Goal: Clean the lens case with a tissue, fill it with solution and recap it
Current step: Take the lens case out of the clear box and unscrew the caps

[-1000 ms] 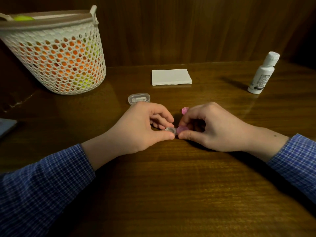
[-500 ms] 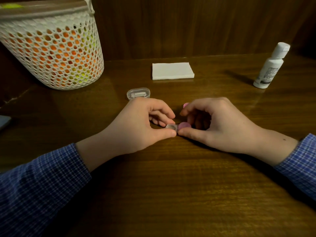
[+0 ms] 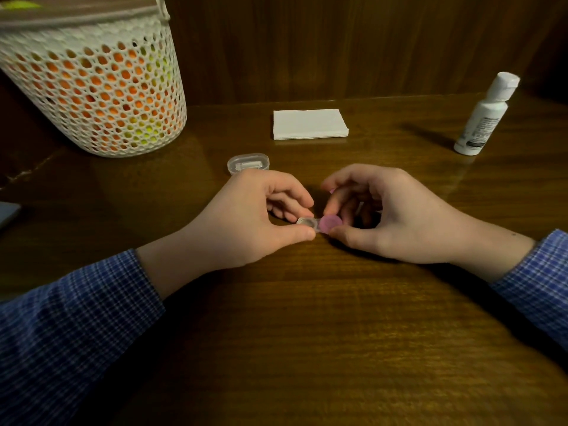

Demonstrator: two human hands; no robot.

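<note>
The lens case (image 3: 318, 224) sits low over the middle of the table (image 3: 307, 333), held between both hands. Its left well shows open and pale, with no cap on it, while the right well carries a pink cap (image 3: 330, 223). The left hand (image 3: 246, 219) pinches the open end between thumb and curled fingers; the right hand (image 3: 390, 213) has thumb and fingers curled round the pink cap, seemingly to twist it, though whether it is being loosened or tightened cannot be told. Something small and pink (image 3: 332, 190) peeks out beside the right forefinger; what it is stays unclear. Toward the far edge, the folded tissue (image 3: 310, 123) lies flat and looks unused, and the solution bottle (image 3: 484, 116) stands capped near the far right corner, so I judge the task to be at its start: uncapping under way, with wiping, filling and recapping all left. A small clear box (image 3: 248, 162) rests just beyond the left hand, and a white mesh basket (image 3: 92, 87) stands at the far left corner.
</note>
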